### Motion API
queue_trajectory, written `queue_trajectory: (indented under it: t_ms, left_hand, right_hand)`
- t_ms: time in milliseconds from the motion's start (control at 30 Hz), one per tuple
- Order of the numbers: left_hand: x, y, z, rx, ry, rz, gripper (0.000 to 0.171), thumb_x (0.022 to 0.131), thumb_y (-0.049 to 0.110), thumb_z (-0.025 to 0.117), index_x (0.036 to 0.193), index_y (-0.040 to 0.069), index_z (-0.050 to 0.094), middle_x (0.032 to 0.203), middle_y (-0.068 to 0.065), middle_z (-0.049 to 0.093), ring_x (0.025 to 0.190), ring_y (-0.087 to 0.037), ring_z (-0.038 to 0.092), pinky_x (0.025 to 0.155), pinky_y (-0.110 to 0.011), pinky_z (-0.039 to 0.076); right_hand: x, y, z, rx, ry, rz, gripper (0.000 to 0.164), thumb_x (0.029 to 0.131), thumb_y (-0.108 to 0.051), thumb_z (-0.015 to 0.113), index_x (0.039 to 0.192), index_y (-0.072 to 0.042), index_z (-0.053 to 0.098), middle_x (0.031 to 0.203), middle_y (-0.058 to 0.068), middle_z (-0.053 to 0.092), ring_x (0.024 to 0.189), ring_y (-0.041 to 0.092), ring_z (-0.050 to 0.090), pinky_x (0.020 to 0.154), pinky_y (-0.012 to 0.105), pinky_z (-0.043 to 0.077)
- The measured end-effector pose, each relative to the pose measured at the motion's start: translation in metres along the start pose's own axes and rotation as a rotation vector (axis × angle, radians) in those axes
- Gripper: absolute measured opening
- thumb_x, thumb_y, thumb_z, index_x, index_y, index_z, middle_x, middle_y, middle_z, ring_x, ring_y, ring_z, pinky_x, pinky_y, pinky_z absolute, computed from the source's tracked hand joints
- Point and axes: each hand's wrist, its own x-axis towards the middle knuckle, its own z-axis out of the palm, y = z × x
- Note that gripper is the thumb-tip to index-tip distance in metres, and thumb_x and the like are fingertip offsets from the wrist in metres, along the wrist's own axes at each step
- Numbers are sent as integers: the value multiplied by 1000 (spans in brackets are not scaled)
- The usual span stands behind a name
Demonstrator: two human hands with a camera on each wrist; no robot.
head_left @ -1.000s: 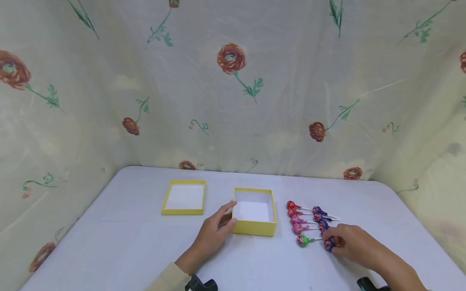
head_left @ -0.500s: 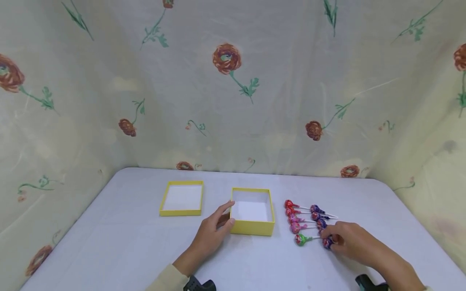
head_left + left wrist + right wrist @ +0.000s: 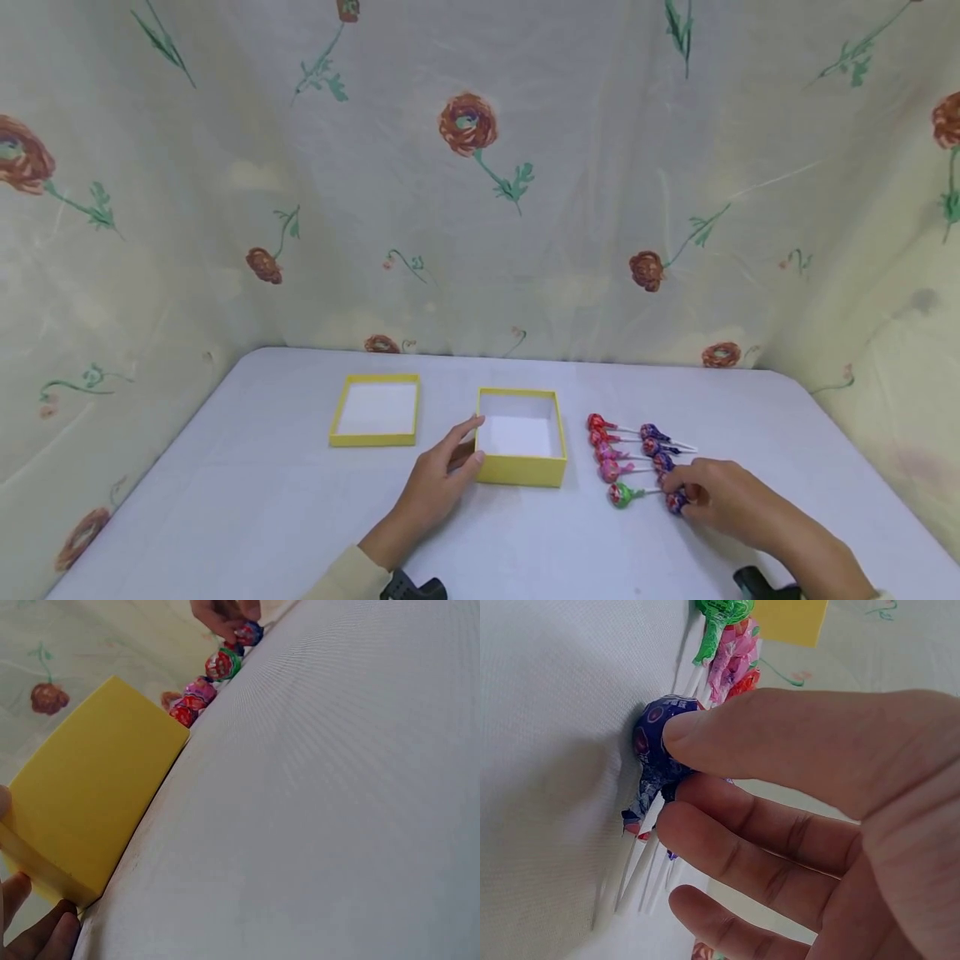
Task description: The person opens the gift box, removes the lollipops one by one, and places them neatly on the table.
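My right hand [image 3: 723,500] pinches the wrapped head of a dark blue-purple lollipop [image 3: 654,739] between thumb and fingers, at the near end of a column of similar lollipops. Its white stick points away from the thumb in the right wrist view. A yellow box [image 3: 521,470] with a white inside stands uncovered mid-table. Against its left side rests my left hand [image 3: 438,483], fingers spread, with fingertips at the rim and thumb near the front corner. A green lollipop [image 3: 621,495] lies just left of the pinched one.
Left of the box lies its yellow-edged lid [image 3: 372,439], white inside up. Red lollipops [image 3: 597,422] and pink lollipops [image 3: 611,471] form a column right of the box, sticks pointing right. Behind the white table [image 3: 225,500] hangs a flowered curtain [image 3: 570,167].
The view shifts slightly. Both hands keep their places, the right at the near purple lollipop and the left at the box.
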Motion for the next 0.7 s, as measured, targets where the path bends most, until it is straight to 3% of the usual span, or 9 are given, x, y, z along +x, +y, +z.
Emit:
queue_trajectory:
  t_ms: [300,700]
  left_hand:
    - [-2,-1,-2,-8,-15,-1,48,99,27,55,143,38,41,152,3,37,124,-15,54,101,-25,47]
    - [1,1,-1,-13,17,40,49,99,26,56,145,33,40,151,1,39,124,-19,54,101,-27,48]
  right_hand:
    - [-2,0,4,4,10,-42,24,77,-5,76,97,-18,73,71,-9,50,66,8,44,54,22,40]
    - [-1,-5,-10,-22,68,-121,22,77,-6,77,95,-17,73,72,-12,51,66,5,45,54,21,43]
